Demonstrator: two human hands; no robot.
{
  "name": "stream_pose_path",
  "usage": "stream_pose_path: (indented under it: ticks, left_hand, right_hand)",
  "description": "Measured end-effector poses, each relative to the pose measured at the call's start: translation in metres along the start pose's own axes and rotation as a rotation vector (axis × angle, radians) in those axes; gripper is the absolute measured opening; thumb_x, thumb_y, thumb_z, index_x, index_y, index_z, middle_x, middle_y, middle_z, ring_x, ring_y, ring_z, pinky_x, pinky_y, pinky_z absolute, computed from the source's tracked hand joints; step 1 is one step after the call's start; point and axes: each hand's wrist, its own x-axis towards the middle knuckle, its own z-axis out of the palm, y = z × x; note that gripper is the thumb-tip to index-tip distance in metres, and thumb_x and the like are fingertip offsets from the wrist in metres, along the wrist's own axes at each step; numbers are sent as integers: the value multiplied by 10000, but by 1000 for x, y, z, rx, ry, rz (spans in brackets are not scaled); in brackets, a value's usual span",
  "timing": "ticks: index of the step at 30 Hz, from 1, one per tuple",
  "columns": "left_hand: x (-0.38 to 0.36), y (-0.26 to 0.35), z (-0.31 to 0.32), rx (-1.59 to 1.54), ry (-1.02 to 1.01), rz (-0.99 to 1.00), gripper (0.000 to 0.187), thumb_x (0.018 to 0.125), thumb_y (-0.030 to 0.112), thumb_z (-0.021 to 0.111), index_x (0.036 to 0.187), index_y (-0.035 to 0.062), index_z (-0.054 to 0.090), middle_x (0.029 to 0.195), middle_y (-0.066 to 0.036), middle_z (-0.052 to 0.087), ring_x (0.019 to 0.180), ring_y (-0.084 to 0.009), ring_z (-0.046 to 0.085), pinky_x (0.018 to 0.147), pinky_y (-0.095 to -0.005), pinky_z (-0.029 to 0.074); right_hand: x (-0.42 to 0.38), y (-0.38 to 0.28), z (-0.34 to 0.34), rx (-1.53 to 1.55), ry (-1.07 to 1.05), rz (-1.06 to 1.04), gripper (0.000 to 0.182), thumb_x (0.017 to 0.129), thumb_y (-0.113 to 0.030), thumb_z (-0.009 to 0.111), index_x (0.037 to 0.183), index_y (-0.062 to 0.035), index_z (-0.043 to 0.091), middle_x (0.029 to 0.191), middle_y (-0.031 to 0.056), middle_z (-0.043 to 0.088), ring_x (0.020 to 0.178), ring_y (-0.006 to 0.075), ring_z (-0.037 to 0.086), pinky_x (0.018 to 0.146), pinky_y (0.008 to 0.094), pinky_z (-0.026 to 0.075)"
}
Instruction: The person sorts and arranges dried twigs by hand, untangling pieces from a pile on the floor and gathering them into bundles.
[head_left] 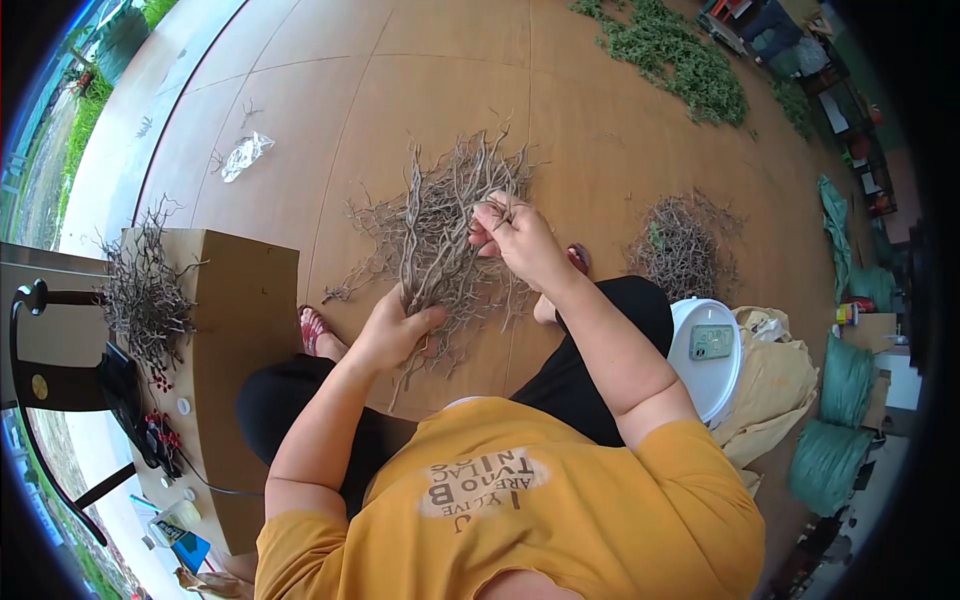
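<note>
Closed round the lower ends of a bundle of twisted brown twigs [413, 235] is my left hand [392, 328], its thumb lying across them. My right hand [512, 235] is up and to the right, its fingers pinched on thin twigs. Beneath both hands a loose pile of similar twigs [470, 190] lies on the floor between my feet. The tips of my right fingers are partly hidden among the stems.
At left, a cardboard box [245, 300] bears more twigs [150, 300]. Another twig heap [685, 245] lies right, near a white lidded bucket [708, 385] with a phone [711, 342]. Green foliage [670, 60] and crumpled clear plastic [246, 157] lie farther off.
</note>
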Motion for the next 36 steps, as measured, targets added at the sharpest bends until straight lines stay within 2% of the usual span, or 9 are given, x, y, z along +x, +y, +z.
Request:
stream_pose_path:
  ticks: [4, 12, 14, 17, 18, 21, 22, 25, 36]
  left_hand:
    - [0, -7, -3, 220, 5, 72, 254, 845, 43, 606, 1091, 23, 544, 824, -30, 577, 677, -85, 552, 473, -242, 473]
    - [-34, 26, 3, 609, -145, 113, 287, 845, 124, 593, 1078, -38, 549, 883, -60, 636, 814, -205, 575, 779, -317, 456]
    - [-60, 37, -1, 569, -229, 32, 289, 853, 126, 588, 1086, -38, 547, 881, -65, 638, 825, -219, 576, 783, -319, 459]
    - [-121, 8, -31, 448, -262, 243, 247, 880, 141, 577, 1066, -20, 562, 797, -47, 615, 740, -187, 583, 707, -298, 478]
    - [-158, 43, -37, 355, -162, -23, 284, 874, 177, 579, 1088, -9, 565, 811, -65, 620, 707, -167, 581, 660, -319, 482]
    - [-198, 35, -68, -131, 246, 5, 144, 854, 118, 642, 945, 27, 580, 740, -9, 586, 610, -90, 558, 548, -229, 461]
    - [-203, 36, -70, -229, 456, 46, 152, 820, 116, 669, 914, 45, 571, 718, -40, 601, 586, -112, 586, 545, -248, 483]
    - [-209, 31, -85, -356, 537, 234, 205, 782, 107, 713, 932, 46, 587, 748, -46, 628, 602, -114, 603, 546, -244, 499]
    - [-191, 14, -81, -320, 515, 378, 281, 770, 11, 722, 988, 57, 550, 802, 3, 607, 670, -84, 575, 608, -236, 478]
  right_hand:
    - [2, 19, 10, 227, -5, 59, 190, 971, -255, 488, 913, -82, 542, 801, -3, 579, 761, 93, 598, 688, 271, 530]
    - [8, 36, -8, 929, -115, 621, 199, 971, -215, 446, 820, -112, 523, 594, -11, 448, 528, 129, 392, 617, 298, 400]
    - [12, 23, -10, 900, 175, 651, 238, 958, -187, 441, 751, -90, 507, 572, 8, 447, 503, 162, 394, 554, 322, 379]
    - [66, 24, -208, 1117, 334, 24, 365, 982, -240, 359, 640, -110, 364, 468, -11, 287, 451, 126, 325, 511, 283, 397]
    - [60, 9, -232, 1088, 374, -233, 361, 997, -254, 353, 667, -113, 393, 489, -10, 311, 460, 127, 340, 521, 276, 404]
    - [37, -5, -167, 913, 548, -176, 319, 999, -266, 381, 738, -111, 476, 529, -16, 366, 481, 123, 366, 525, 270, 419]
    - [39, 13, -159, 1080, 225, -84, 243, 985, -267, 433, 827, -121, 547, 577, -23, 414, 504, 113, 399, 546, 276, 453]
    - [47, 30, -120, 1008, 26, 80, 204, 973, -276, 467, 862, -139, 569, 591, -33, 423, 506, 96, 419, 593, 294, 508]
    - [26, 5, -41, 689, 200, 118, 114, 924, -280, 573, 876, -180, 545, 624, -69, 444, 567, 67, 468, 653, 300, 535]
